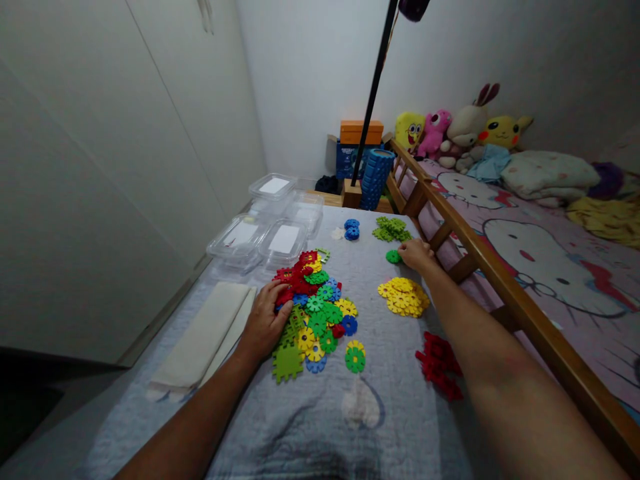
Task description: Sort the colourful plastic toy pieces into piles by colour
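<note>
A pale grey quilted cover (320,427) fills the foreground, with a brown wooden bed rail (500,280) running along its right edge. At the far left of the cover stands a cluster of clear plastic lidded boxes (270,233), and nearer lies a folded cream cloth (205,337). In the middle sits a mixed heap of red, green, yellow and blue toothed plastic discs (320,313). The left hand (265,320) rests palm down on its left edge, fingers loosely bent over red pieces; whether it grips one cannot be told. To the right of the heap lie sorted groups, well apart from each other: a pile of yellow discs (404,297), a nearer pile of red discs (439,365), a far pile of green discs (391,229) and a small stack of blue discs (351,229). The right hand (416,255) reaches out with fingers bunched, their tips touching a single green disc (393,256) that lies on the cover between the green and yellow piles; a pinch cannot be made out.
</note>
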Action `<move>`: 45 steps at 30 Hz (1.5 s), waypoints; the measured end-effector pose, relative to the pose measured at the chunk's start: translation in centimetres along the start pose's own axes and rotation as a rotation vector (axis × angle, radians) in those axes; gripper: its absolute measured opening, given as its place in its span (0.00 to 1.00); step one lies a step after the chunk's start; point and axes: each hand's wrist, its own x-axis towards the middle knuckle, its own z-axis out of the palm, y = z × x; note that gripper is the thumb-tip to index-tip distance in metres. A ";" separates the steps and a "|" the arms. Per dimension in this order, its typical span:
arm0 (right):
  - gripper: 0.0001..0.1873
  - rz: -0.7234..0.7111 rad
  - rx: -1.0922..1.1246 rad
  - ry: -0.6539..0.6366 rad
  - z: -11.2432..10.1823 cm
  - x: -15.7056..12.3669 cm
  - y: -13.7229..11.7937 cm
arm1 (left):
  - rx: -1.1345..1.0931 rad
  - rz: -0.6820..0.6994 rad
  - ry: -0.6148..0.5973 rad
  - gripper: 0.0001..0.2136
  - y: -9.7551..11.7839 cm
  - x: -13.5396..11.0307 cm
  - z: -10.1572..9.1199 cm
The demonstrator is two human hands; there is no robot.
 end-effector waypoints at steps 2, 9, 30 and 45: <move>0.07 0.003 -0.025 0.016 0.5 -0.2 0.0 | -0.002 -0.002 -0.003 0.19 0.0 0.0 0.0; 0.12 -0.033 -0.276 -0.041 0.5 -1.1 -0.4 | -0.009 -0.008 -0.011 0.18 0.3 0.0 -0.2; 0.21 -0.409 -0.301 -0.353 0.1 -6.0 -7.7 | -0.003 -0.001 0.005 0.18 0.2 0.0 0.0; 0.15 -0.659 -0.099 -0.519 1.6 -15.2 -14.8 | -0.023 -0.016 0.009 0.19 0.5 0.0 -0.2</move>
